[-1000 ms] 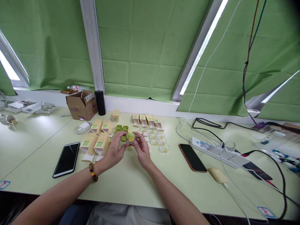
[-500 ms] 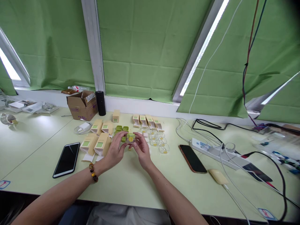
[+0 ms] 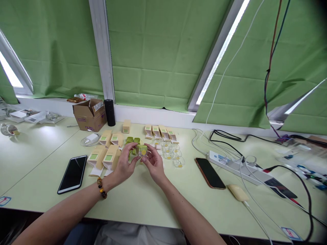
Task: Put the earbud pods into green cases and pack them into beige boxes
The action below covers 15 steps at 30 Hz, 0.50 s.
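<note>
Left hand [image 3: 127,161] at eight o'clock and right hand [image 3: 155,165] at four both hold one small clear container [image 3: 142,151], fingertips closed narrowly on its sides, just below the middle of the view. Since a half-second ago the right thumb [image 3: 145,161] has slid inward along its near edge and the container has turned slightly, suggesting handling continues. It looks boxy and see-through, green-topped, with a round yellow label [image 3: 144,152] in front.
</note>
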{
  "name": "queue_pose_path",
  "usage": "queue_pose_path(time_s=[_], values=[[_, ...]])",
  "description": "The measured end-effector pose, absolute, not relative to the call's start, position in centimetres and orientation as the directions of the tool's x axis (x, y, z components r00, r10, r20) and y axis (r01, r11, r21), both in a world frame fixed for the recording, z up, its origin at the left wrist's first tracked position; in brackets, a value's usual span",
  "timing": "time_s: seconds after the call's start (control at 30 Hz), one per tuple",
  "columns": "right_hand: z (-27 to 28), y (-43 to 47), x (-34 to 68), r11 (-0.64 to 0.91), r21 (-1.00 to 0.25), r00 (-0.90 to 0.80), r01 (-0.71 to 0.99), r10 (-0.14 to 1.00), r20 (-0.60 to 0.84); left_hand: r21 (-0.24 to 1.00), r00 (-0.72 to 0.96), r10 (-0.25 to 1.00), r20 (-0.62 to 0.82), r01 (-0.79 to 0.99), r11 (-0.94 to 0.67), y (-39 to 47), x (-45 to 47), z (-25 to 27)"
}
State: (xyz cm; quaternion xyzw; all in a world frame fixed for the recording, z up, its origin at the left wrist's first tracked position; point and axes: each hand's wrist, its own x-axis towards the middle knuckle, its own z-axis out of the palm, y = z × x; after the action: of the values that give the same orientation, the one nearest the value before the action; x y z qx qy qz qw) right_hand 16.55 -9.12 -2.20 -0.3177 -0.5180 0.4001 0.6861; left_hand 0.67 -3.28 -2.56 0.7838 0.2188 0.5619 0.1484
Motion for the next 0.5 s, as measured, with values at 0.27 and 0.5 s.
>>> queue_pose_path(time_s=[0.27, 0.5], values=[[-2.0, -9.2, 16.6, 0.313, -0.831, 0.110, -0.460, 0.949, 0.296, 0.300, 0.287, 0.334, 0.898, 0.157, -0.941, -3.7, 0.6, -2.4], [-1.3, -9.0, 17.9, 0.152, -0.654, 0.030, -0.741, 0.980, 0.194, 0.305, 0.261, 0.337, 0.904, 0.158, -0.939, -4.2, 0.5, -1.7]])
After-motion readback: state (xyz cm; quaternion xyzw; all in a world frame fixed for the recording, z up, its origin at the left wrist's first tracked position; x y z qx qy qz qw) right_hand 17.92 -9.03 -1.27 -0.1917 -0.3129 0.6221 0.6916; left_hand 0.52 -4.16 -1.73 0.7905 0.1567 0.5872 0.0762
